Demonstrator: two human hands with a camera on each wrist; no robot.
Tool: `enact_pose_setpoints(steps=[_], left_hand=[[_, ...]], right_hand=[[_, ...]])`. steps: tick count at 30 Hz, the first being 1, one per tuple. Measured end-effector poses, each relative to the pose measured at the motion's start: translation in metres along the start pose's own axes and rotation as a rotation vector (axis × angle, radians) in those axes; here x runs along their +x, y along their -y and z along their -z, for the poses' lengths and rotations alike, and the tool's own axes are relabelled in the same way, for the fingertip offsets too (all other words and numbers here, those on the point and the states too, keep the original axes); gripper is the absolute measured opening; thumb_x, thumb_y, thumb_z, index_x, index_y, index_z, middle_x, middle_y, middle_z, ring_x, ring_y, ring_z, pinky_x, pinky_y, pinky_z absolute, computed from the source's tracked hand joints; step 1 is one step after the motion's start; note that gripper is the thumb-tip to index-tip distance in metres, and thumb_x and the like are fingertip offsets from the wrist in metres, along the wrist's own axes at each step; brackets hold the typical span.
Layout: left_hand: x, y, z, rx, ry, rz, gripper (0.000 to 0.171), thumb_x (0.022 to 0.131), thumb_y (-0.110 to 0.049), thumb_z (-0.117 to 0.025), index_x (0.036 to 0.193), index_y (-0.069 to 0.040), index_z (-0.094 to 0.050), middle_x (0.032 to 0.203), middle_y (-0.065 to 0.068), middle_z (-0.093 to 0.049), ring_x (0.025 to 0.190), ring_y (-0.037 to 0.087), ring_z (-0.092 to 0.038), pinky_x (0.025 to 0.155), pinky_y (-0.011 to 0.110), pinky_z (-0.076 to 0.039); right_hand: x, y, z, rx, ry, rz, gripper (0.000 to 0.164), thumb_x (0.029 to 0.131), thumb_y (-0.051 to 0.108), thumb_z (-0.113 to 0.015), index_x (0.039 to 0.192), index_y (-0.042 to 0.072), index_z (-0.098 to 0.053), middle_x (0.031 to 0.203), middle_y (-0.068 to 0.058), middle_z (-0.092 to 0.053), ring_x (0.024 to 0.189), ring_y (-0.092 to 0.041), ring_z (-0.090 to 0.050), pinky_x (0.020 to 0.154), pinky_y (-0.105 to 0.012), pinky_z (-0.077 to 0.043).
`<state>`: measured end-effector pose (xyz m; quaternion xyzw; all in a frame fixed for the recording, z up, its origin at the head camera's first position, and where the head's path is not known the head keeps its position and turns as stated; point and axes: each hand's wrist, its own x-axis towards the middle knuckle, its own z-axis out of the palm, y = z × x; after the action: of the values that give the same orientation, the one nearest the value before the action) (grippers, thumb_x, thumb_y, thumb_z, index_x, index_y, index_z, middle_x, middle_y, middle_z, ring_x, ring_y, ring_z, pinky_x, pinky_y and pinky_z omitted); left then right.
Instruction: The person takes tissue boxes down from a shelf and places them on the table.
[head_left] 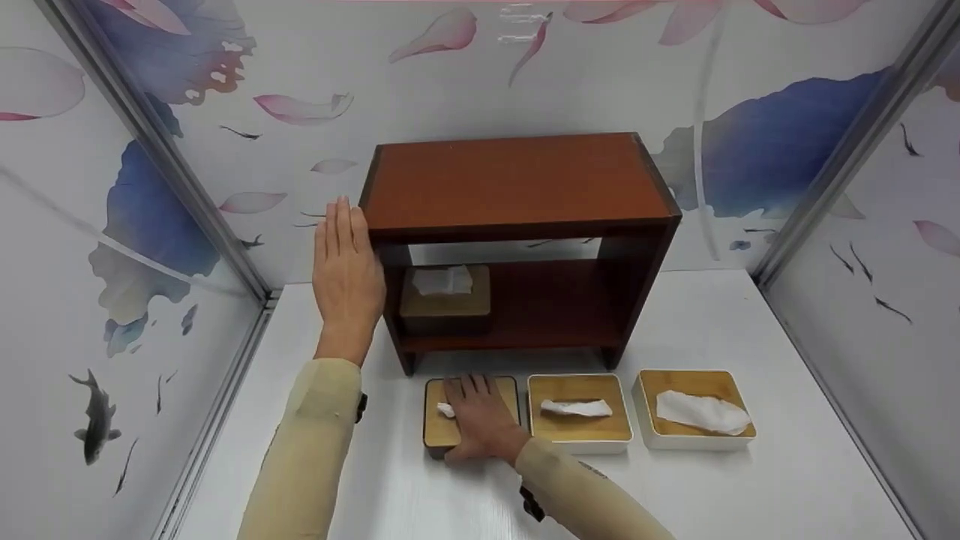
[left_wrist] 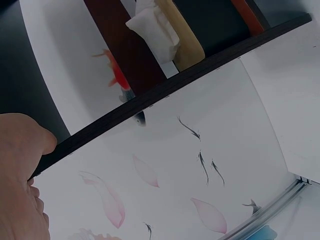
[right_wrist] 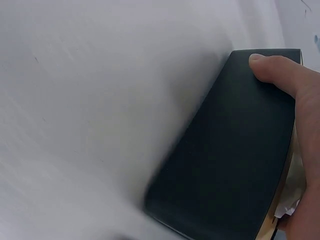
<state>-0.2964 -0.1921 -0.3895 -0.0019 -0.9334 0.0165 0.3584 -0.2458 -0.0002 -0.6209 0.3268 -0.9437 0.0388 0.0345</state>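
My left hand (head_left: 346, 274) lies straight-fingered along the left side of a reddish-brown wooden shelf (head_left: 517, 184). In the left wrist view, its thumb (left_wrist: 47, 140) touches the shelf's dark edge (left_wrist: 150, 97). My right hand (head_left: 484, 420) spans a black tissue box with a bamboo lid (head_left: 435, 431) on the table before the shelf. The thumb (right_wrist: 272, 67) presses the box's dark side while the fingers reach over the lid to its far edge. White tissue pokes out beside the palm, which hides much of the lid.
Inside the shelf, at the left, sits another dark tissue box (head_left: 446, 304). Two white tissue boxes with bamboo lids, one in the middle (head_left: 581, 431) and one at the right (head_left: 697, 442), stand on the white table (head_left: 795, 465). Printed panels (head_left: 480, 90) enclose the back and sides.
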Motion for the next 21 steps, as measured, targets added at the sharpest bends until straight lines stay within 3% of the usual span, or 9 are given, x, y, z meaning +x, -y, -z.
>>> enact_pose_setpoints(steps=[9,21], left_hand=[[0.001,-0.0014,0.0009,-0.02,0.034,0.015,0.05,0.102,-0.013,-0.038,0.148,0.003,-0.027,0.159,0.02,-0.026,0.149,0.032,-0.023,0.124,0.042,-0.02],[0.0016,0.0002,0.0006,-0.011,0.044,0.01,0.05,0.102,-0.012,-0.039,0.147,0.003,-0.026,0.159,0.02,-0.025,0.149,0.033,-0.023,0.124,0.042,-0.019]], right_hand=[[0.0015,0.001,-0.0036,-0.001,-0.023,-0.012,0.124,0.056,0.077,-0.075,0.151,0.01,-0.031,0.145,-0.015,-0.044,0.136,-0.036,-0.041,0.113,-0.055,-0.034],[0.0024,0.0015,0.001,-0.026,0.074,-0.02,0.13,0.056,0.084,-0.069,0.154,0.012,-0.025,0.152,-0.016,-0.037,0.142,-0.036,-0.033,0.115,-0.055,-0.031]])
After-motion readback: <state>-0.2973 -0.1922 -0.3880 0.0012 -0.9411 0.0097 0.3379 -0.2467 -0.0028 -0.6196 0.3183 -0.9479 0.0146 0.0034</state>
